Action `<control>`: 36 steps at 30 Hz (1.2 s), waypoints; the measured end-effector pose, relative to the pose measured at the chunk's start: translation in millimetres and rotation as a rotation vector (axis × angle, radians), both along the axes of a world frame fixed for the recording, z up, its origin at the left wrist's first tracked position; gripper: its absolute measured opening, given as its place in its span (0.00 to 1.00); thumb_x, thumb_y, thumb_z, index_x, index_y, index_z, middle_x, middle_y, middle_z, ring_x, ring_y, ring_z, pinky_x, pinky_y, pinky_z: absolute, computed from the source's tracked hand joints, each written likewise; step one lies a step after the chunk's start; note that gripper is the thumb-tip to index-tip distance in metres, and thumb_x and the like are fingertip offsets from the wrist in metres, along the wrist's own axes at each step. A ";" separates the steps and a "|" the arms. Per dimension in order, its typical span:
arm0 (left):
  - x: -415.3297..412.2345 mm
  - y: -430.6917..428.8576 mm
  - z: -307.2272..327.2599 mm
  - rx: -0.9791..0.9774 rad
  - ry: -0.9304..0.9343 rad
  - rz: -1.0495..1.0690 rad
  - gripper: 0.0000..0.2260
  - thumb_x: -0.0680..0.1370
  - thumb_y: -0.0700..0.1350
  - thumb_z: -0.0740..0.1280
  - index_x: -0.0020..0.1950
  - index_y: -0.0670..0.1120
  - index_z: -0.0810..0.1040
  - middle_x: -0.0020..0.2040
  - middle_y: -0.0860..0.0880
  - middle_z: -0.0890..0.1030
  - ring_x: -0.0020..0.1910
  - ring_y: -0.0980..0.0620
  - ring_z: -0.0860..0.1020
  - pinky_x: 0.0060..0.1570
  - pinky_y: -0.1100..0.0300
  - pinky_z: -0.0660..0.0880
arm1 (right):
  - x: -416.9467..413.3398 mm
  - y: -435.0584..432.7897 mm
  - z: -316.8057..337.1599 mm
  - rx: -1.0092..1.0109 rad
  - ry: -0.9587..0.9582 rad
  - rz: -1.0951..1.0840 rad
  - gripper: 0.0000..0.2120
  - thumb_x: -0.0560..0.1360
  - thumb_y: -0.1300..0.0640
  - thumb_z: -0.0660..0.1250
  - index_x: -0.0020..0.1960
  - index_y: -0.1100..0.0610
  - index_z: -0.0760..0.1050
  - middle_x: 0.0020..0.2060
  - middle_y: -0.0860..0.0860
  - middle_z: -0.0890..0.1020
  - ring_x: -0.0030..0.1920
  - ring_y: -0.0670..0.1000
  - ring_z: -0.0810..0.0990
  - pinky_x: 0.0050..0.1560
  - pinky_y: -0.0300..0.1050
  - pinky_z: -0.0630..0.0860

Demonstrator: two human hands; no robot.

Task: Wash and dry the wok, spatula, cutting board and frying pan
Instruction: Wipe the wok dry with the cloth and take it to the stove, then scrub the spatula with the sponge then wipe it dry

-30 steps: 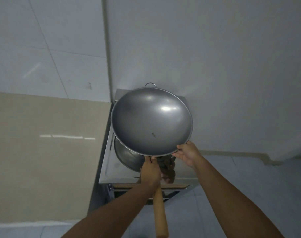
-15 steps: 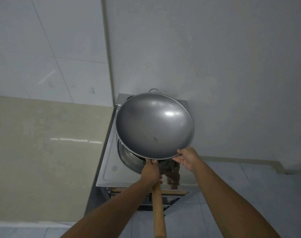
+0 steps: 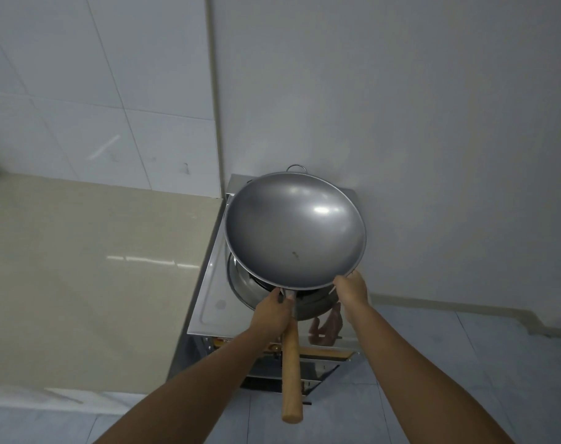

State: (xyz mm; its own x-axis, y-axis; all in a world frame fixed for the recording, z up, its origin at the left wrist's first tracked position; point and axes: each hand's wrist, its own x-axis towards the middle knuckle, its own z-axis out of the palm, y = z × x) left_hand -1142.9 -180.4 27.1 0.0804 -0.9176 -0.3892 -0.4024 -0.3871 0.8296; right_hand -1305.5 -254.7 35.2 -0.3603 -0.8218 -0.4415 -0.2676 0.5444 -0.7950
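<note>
The wok [image 3: 295, 230] hangs tilted just above the steel stove [image 3: 208, 302]; the left hand [image 3: 271, 312] is clenched around the top of its wooden handle [image 3: 291, 363]; the right hand [image 3: 352, 291] pinches its near rim.

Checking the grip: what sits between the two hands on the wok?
In the head view, only the wok's near rim and handle socket lie between the left hand and right hand.
</note>
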 end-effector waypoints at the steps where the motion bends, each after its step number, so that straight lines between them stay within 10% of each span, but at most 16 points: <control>1: 2.8 0.4 0.9 -0.010 -0.028 -0.022 0.08 0.83 0.48 0.57 0.58 0.48 0.73 0.47 0.45 0.80 0.47 0.46 0.79 0.53 0.51 0.78 | 3.3 2.0 2.9 -0.010 0.055 0.017 0.17 0.73 0.61 0.60 0.61 0.59 0.70 0.51 0.55 0.77 0.52 0.58 0.76 0.53 0.53 0.75; 7: 29.1 3.4 11.4 -0.123 -0.228 -0.074 0.09 0.82 0.48 0.58 0.55 0.48 0.77 0.46 0.48 0.81 0.41 0.53 0.79 0.47 0.54 0.80 | 31.1 7.7 19.7 -0.126 0.439 0.238 0.28 0.75 0.56 0.60 0.74 0.58 0.62 0.74 0.58 0.61 0.71 0.64 0.63 0.71 0.58 0.62; 14: 124.1 -0.5 26.7 -0.178 -0.641 -0.072 0.22 0.83 0.51 0.56 0.76 0.46 0.62 0.74 0.46 0.68 0.71 0.46 0.67 0.68 0.49 0.66 | 120.7 8.2 41.5 -0.147 0.711 0.743 0.29 0.80 0.50 0.55 0.79 0.55 0.53 0.79 0.53 0.48 0.77 0.61 0.48 0.75 0.61 0.49; 36: 585.9 208.8 12.3 0.244 -0.872 0.331 0.26 0.84 0.54 0.50 0.79 0.43 0.53 0.79 0.44 0.57 0.78 0.45 0.55 0.75 0.47 0.55 | 623.3 137.9 22.6 -0.255 0.716 1.594 0.26 0.81 0.50 0.49 0.78 0.57 0.55 0.79 0.53 0.49 0.78 0.59 0.47 0.75 0.59 0.47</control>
State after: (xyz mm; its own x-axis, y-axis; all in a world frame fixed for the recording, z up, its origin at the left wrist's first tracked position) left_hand -556.9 28.4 39.4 0.6717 -0.6984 -0.2470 -0.6789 -0.7138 0.1721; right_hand -682.3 -116.9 57.8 0.7389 -0.5513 -0.3874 -0.6676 -0.6767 -0.3105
